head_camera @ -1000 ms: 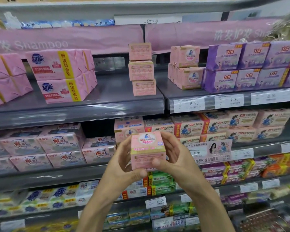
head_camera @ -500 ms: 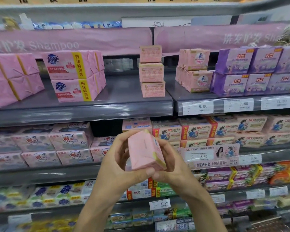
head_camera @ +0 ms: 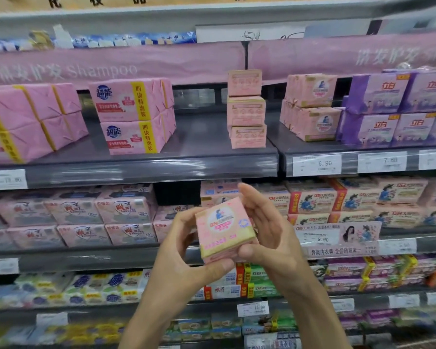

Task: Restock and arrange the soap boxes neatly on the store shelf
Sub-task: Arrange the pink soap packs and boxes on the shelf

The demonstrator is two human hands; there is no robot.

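I hold a pink soap box (head_camera: 223, 229) with a round printed label facing me, in front of the second shelf. My left hand (head_camera: 184, 250) grips its left and lower side, thumb under the bottom edge. My right hand (head_camera: 264, 230) cups its right side, fingers behind it. On the upper shelf (head_camera: 199, 149) a stack of three matching pink soap boxes (head_camera: 246, 109) stands upright, above and slightly right of my hands.
Large pink multipacks (head_camera: 134, 114) sit left of the stack, pink wrapped packs (head_camera: 310, 107) and purple boxes (head_camera: 393, 107) to its right. Bare shelf surface lies between the multipacks and the stack. Lower shelves are packed with soap packs; price tags (head_camera: 316, 165) line the edges.
The box has been turned in my hands: from label up, to its plain side, to the label facing me now. The view has shifted slightly left and closer.
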